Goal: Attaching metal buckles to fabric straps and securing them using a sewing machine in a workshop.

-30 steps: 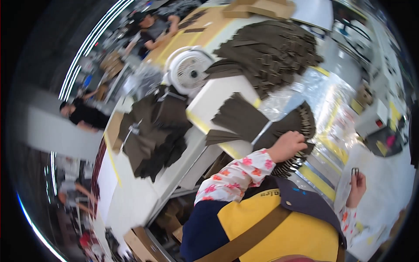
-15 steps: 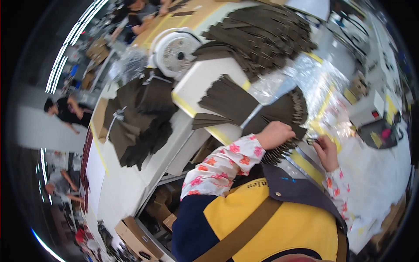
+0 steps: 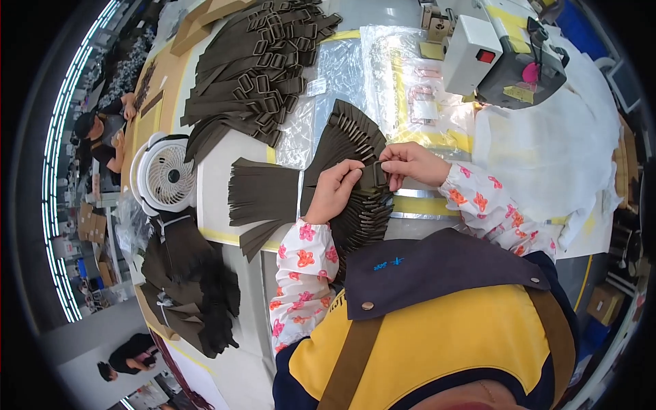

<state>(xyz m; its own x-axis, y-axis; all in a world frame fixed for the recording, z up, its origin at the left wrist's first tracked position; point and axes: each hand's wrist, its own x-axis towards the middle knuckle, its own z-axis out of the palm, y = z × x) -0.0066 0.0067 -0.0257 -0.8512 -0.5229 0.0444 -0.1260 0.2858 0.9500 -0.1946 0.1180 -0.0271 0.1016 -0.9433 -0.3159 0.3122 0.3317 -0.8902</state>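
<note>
A bundle of dark olive fabric straps (image 3: 263, 193), tied round its middle with a white band (image 3: 300, 195), lies fanned out on the table before me. Its right-hand ends spread in an arc, many of them looped thickly. Over these ends my left hand (image 3: 333, 193) is closed, thumb and fingers pinching a strap. My right hand (image 3: 415, 165) pinches a dark rectangular buckle (image 3: 379, 174) at the end of that strap, close to the left fingertips. Whether the strap passes through the buckle is hard to see.
Many straps with buckles (image 3: 266, 75) are heaped at the far left. A white fan (image 3: 164, 174) stands beside them, with tied strap bundles (image 3: 188, 287) nearer. Clear plastic bags (image 3: 417, 102), a white machine (image 3: 471, 55) and white cloth (image 3: 547, 157) lie rightward. Other people are at far left.
My view has turned, so the table sits differently. My right hand, earlier apart with a small dark piece, is now beside my left hand with the buckle at the strap ends.
</note>
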